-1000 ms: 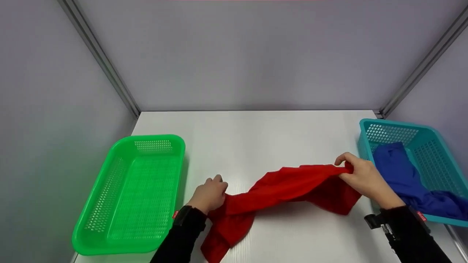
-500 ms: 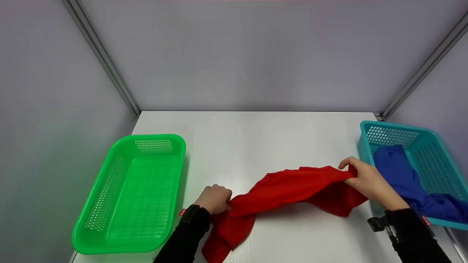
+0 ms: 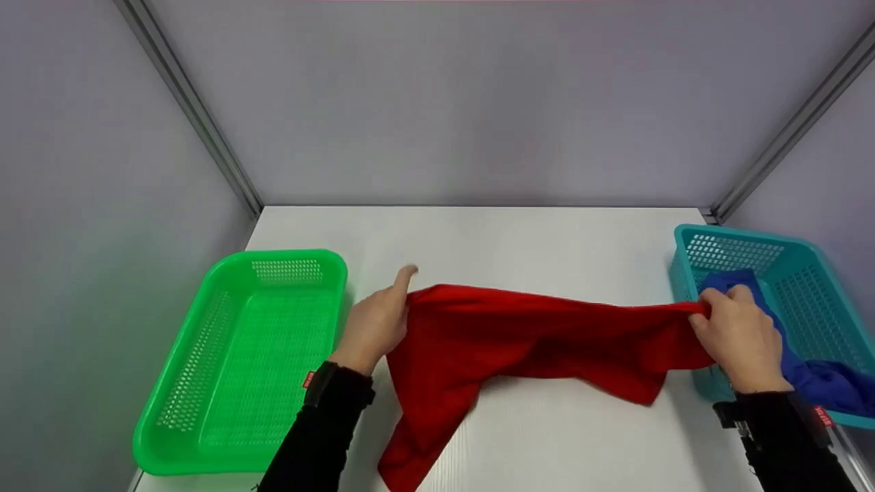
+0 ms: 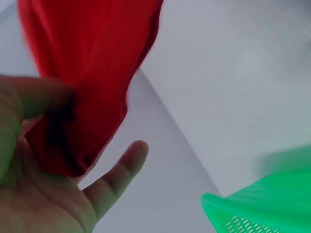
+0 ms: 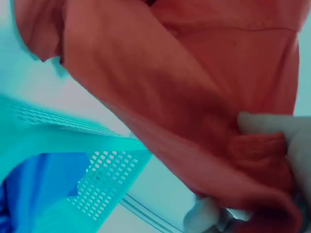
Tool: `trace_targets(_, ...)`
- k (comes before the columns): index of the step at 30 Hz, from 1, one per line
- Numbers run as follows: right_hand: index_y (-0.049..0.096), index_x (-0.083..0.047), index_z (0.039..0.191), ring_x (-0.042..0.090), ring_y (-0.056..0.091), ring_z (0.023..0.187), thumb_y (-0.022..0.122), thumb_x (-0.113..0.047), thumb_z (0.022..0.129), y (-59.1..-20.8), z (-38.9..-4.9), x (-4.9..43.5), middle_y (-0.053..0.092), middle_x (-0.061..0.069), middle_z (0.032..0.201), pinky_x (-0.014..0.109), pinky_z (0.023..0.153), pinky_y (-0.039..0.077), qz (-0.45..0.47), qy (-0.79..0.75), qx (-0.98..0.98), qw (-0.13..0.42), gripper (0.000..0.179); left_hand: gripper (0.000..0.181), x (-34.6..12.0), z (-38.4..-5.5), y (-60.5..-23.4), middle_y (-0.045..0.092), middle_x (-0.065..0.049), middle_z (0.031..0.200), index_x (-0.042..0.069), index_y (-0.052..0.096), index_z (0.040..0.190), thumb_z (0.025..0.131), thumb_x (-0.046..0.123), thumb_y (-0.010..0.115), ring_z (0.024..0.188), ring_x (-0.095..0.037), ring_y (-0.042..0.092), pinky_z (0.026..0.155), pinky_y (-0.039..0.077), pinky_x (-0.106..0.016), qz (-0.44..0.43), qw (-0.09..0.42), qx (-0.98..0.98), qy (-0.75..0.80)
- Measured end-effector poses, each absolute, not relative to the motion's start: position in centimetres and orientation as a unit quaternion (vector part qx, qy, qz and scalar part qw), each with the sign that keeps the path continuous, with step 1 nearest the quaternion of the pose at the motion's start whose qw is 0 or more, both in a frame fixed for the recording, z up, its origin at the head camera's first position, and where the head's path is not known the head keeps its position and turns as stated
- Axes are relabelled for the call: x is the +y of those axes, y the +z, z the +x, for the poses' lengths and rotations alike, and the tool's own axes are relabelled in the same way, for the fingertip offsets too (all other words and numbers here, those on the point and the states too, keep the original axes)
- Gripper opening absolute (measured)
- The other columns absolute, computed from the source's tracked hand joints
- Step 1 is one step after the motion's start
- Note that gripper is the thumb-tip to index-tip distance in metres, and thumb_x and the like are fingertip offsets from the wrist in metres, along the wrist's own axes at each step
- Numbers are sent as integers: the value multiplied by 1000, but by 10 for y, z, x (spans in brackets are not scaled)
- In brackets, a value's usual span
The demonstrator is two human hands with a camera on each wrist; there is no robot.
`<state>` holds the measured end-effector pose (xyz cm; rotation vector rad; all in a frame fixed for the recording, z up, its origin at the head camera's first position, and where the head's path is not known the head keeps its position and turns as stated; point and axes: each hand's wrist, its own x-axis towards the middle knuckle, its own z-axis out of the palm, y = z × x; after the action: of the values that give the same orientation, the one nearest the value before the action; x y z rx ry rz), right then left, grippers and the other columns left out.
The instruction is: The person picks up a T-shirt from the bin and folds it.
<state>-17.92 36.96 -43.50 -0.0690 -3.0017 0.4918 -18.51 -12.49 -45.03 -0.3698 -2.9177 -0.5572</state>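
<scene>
A red garment (image 3: 492, 331) of soft cloth, exact kind unclear, is stretched between both hands above the white table. At its left end my left hand (image 3: 376, 321) pinches the cloth, one finger sticking out. In the left wrist view the red cloth (image 4: 92, 92) lies between thumb and fingers. My right hand (image 3: 742, 335) grips the other end, close to the teal basket's near side. A seam crosses the garment (image 5: 146, 82) in the right wrist view, where the thumb presses on the cloth. One lower corner hangs down to the front left.
On the left stands a green perforated basket (image 3: 335, 328) with nothing in it. A teal basket (image 3: 745, 236) at the right holds a crumpled blue cloth (image 3: 830, 383). Grey walls (image 3: 478, 102) close off the back and sides.
My left hand has moved up and away from me, raising the garment's left end. The right hand has shifted right, and the cloth between them is pulled straighter.
</scene>
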Motion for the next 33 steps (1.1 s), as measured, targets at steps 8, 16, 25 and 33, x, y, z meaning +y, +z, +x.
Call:
trace_targets(8,61,2,131,34,55,103,55,-29,105,-414,-192,379,54,32,127,31,71,55,-41,332,-940,-72,41,11,-133,-195,-442,70,-12,98,7,71,102,94,1,66,93,-30,68,68,61,-43,-17,198,-965,-173)
trace_targets(16,74,5,113,43,43,85,62,-20,100,-413,-188,365,56,35,99,48,67,29,-27,146,-982,115,31,19,-136,-202,-437,56,-17,95,8,81,98,90,-1,65,86,-36,50,69,45,-42,0,284,-947,-150)
trace_targets(25,65,-7,120,18,75,69,61,-22,104,-405,-187,382,79,1,87,29,60,61,-59,672,-737,-44,22,28,-143,-205,-425,76,-17,85,7,71,120,98,7,53,53,-19,65,55,59,-33,98,67,-830,-545)
trace_targets(33,66,-2,105,18,65,62,64,-7,100,-392,-207,356,70,5,82,28,68,62,-44,814,-578,49,7,20,-152,-227,-414,77,-17,103,3,58,123,104,7,53,98,-27,77,93,61,-40,102,38,-614,-781)
